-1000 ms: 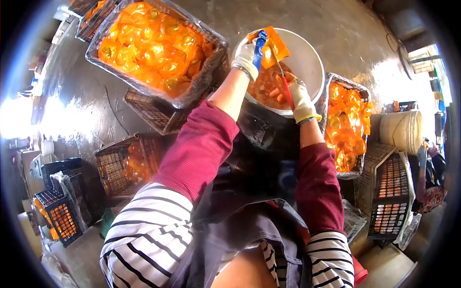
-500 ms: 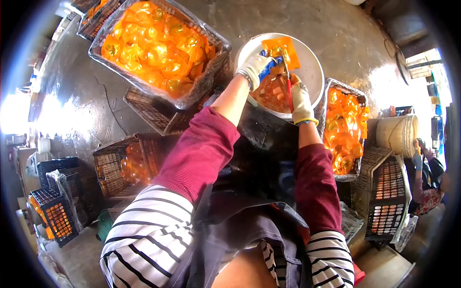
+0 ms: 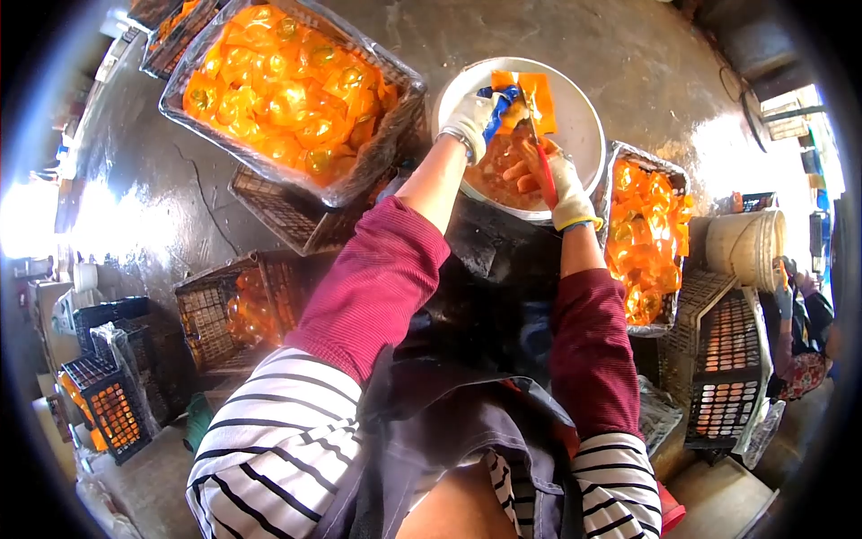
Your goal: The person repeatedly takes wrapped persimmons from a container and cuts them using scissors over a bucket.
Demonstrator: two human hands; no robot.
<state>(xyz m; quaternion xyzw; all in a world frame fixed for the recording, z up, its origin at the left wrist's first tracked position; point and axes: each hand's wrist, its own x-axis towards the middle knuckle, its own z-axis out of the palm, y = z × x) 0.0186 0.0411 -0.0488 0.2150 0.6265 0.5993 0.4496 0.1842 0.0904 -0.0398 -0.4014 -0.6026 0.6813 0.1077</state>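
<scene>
My left hand (image 3: 471,119), in a white glove with blue on the fingers, is closed on a square orange plastic packet (image 3: 541,97) over the white bucket (image 3: 590,121). In my right hand (image 3: 567,190), gloved in white with a yellow cuff and fingertips showing, is a red-handled tool (image 3: 546,175) that looks like scissors. Its metal end reaches up against the packet; I cannot tell whether the blades are apart. Beneath both hands, wet orange-brown pieces (image 3: 489,177) lie in the bucket.
A plastic-lined crate (image 3: 409,112) heaped with orange packets stands at upper left. Another lined crate (image 3: 613,180) of them sits right of the bucket. Dark crates (image 3: 202,328) flank me. At far right, a person's arm (image 3: 784,310) is beside a cream bucket (image 3: 741,244).
The red handle has tilted and more of my right fingertips show below it. My left hand and the packet have shifted slightly. The view has moved a little.
</scene>
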